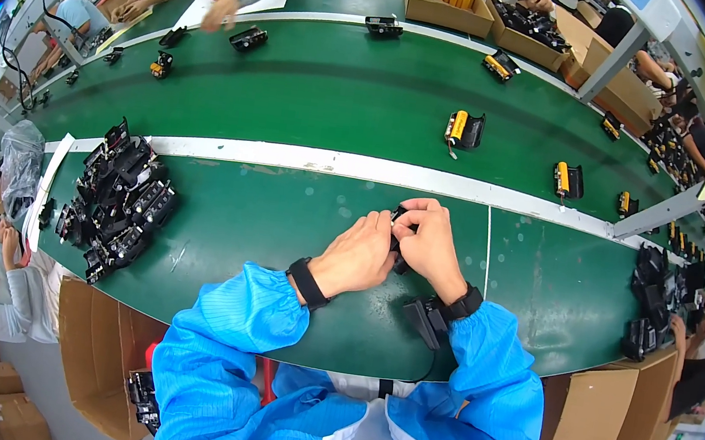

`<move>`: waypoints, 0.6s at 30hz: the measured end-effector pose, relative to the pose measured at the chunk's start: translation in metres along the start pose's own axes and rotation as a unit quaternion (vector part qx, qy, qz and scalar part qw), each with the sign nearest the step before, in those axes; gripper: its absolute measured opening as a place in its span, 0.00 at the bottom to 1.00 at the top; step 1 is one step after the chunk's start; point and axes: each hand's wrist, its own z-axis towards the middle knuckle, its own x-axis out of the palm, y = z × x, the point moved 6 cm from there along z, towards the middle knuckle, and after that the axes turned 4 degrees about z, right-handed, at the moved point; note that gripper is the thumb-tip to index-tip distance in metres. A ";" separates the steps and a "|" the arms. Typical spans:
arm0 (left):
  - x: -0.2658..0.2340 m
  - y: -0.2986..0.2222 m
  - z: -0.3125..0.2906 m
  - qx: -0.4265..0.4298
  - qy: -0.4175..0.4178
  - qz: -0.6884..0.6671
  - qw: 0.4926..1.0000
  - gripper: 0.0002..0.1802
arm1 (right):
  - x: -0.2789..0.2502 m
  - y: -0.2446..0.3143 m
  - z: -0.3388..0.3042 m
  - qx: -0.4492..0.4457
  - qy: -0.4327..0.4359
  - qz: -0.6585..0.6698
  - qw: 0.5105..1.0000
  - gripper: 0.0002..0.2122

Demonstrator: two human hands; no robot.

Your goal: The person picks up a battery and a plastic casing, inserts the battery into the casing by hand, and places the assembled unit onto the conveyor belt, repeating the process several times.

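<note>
Above the green worktable, my left hand (357, 251) and my right hand (432, 246) meet, fingers closed around a small black plastic housing (401, 265). Most of that housing is hidden by the fingers, so its details cannot be made out. My right thumb and index finger pinch at its upper end, while the left fingers wrap its side. Below my right wrist lies another black plastic part (426, 321), apart from the fingers. Both wrists wear black bands over blue sleeves.
A heap of black housings (123, 192) covers the table's left side; more black parts (648, 291) lie at the right edge. Beyond a white rail (333, 163), a green belt (314, 101) carries housings, some with yellow cells (457, 127). Cardboard boxes (95, 347) stand below; co-workers sit around.
</note>
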 end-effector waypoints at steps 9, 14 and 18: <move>-0.002 0.000 -0.007 -0.047 -0.009 -0.014 0.999 0.31 | -0.046 -0.005 -0.048 0.052 0.014 0.002 0.999 0.13; 0.002 -0.004 -0.005 -0.029 -0.049 0.011 0.998 0.25 | -0.056 0.007 -0.048 -0.107 -0.057 -0.193 0.974 0.17; 0.003 -0.011 -0.002 -0.044 -0.071 0.027 0.996 0.24 | -0.054 -0.004 -0.043 -0.066 -0.106 -0.087 0.988 0.17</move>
